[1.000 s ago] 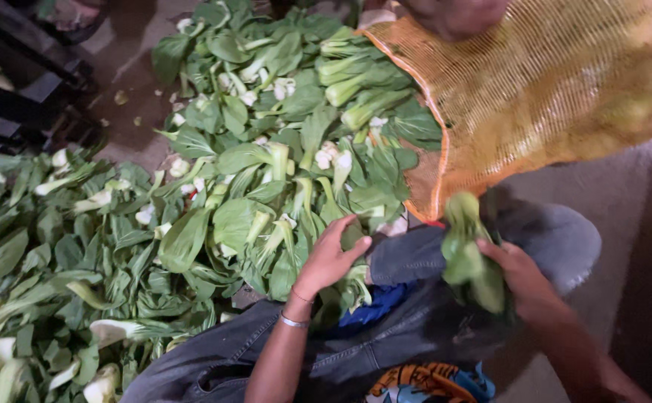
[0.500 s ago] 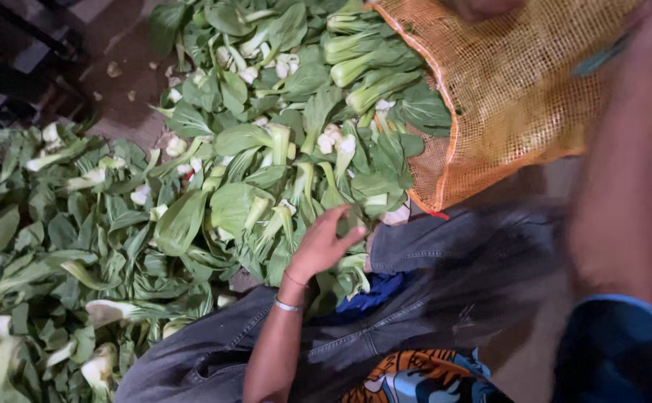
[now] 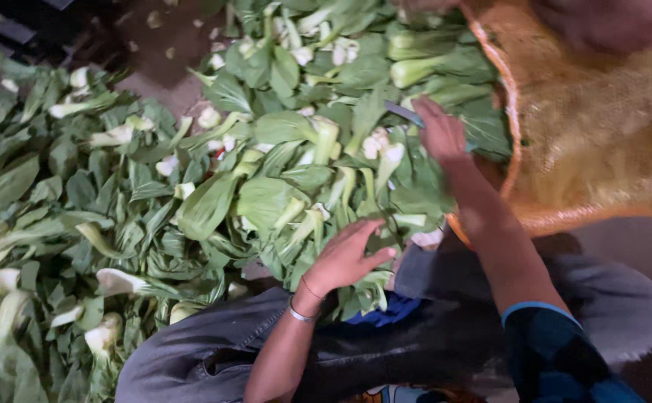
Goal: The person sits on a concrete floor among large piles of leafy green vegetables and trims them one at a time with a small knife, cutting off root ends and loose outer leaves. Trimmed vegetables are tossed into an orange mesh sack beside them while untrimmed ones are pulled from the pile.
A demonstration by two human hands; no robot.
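- Green bok choy (image 3: 281, 172) lies heaped over the left and centre of the frame, spilling onto the floor (image 3: 169, 52) at upper left.
- Left hand (image 3: 345, 257), fingers spread and flat, rests on the greens at lower centre; a thin bangle (image 3: 301, 313) rings its wrist.
- Right hand (image 3: 439, 134) reaches into the greens at upper right, just beside the orange mesh sack (image 3: 595, 127); its grip I cannot tell, the fingers being buried in leaves.
- Grey trousers (image 3: 214, 351) fill the bottom edge.
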